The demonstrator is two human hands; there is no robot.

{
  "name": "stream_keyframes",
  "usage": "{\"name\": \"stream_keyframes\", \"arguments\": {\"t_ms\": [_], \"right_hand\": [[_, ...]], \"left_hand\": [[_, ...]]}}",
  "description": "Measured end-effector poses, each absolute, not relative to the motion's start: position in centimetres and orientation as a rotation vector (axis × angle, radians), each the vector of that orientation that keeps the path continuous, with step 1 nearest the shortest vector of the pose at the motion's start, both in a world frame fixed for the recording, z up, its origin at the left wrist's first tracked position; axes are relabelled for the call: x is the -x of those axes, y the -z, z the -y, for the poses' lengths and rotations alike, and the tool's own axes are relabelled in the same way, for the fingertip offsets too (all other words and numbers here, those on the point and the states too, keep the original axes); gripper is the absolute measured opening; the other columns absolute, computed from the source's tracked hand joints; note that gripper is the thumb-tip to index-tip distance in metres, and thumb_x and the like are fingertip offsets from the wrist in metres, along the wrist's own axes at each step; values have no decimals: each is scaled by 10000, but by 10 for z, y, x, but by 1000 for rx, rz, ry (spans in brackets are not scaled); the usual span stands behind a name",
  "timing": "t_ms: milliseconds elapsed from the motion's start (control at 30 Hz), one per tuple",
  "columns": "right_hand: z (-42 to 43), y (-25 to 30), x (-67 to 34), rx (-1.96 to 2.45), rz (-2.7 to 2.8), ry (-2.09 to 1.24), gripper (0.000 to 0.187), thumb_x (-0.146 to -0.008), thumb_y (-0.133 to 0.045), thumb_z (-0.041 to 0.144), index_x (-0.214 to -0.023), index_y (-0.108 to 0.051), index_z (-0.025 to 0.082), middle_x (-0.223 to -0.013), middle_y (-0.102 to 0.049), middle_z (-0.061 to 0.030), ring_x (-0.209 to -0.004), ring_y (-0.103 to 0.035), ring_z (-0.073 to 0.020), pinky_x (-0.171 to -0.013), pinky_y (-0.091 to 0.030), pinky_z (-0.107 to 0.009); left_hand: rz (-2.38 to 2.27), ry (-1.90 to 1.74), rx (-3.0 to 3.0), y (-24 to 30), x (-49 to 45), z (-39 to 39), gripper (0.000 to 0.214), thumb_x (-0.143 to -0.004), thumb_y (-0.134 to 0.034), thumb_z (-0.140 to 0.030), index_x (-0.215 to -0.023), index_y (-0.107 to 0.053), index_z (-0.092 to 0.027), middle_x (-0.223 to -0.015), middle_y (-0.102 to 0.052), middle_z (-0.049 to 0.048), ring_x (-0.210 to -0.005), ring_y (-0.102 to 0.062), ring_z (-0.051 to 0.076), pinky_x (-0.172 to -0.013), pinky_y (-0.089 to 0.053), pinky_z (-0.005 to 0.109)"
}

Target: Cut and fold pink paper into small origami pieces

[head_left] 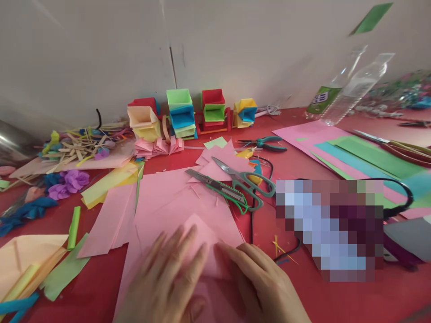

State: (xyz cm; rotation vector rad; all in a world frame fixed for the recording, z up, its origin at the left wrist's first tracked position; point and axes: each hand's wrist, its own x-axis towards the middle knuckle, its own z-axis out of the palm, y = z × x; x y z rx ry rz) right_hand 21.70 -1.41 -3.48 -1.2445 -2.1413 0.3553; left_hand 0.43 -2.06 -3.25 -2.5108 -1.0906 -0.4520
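A person's left hand (164, 273) lies flat, fingers spread apart, on a pointed pink paper sheet (210, 237) at lower centre, the right hand (264, 273) at its right side, grip unclear, where even pressure should keep edges aligned.

Beneath the fingers (193, 269), the large pink rectangular sheet (155, 197) was smooth, matt paper. Beyond them, the grey-green-handled scissors (240, 176) had shiny metal blades and plastic handles; the multicoloured square boxes (182, 115) looked matt paper. Far right, the clear bottles (358, 92) were glossy plastic. The red worktop (336, 305) looked smooth.
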Motion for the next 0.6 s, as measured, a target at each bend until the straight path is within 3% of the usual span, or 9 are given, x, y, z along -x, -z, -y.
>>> {"name": "stream_keyframes", "arguments": {"t_ms": [133, 267, 400, 600], "right_hand": [[16, 34, -223, 1218, 2119, -309, 327, -873, -425, 174, -1182, -526, 211, -850, -666, -46, -736, -630, -145, -628, -513, -220], [18, 33, -226, 1202, 2130, -306, 383, -882, -452, 231, -1264, -468, 251, -974, -676, -52, -822, -638, -163, -670, -518, -237], [17, 31, -225, 1240, 2077, -371, 441, -846, -524, 227, -1281, -454, 195, -932, -681, -53, -766, -617, -151, -676, -517, -249], [16, 23, -225, 1111, 2226, -420, 326, -849, -456, 126, -1128, -606, 205, -668, -606, -16, -634, -531, -140, -582, -469, -263]], "left_hand": [[1785, 579, 2583, 27, 11, 18, 599, -815, -519, -419, -1332, -305, -203, -1079, -664, 91, -903, -663, 207, -664, -540, 266], [2211, 549, 2759, 20, 15, 24, 484, -805, -532, -360, -1258, -376, -291, -897, -707, 16, -746, -689, 184, -600, -534, 241], [2231, 453, 2815, 17, 12, 30, 607, -800, -525, -340, -1355, -280, -303, -960, -706, 33, -833, -683, 202, -645, -529, 247], [1864, 240, 2853, 23, 9, 33, 767, -831, -437, -235, -1443, 25, -238, -982, -700, 64, -635, -680, 178, -544, -509, 231]]}}
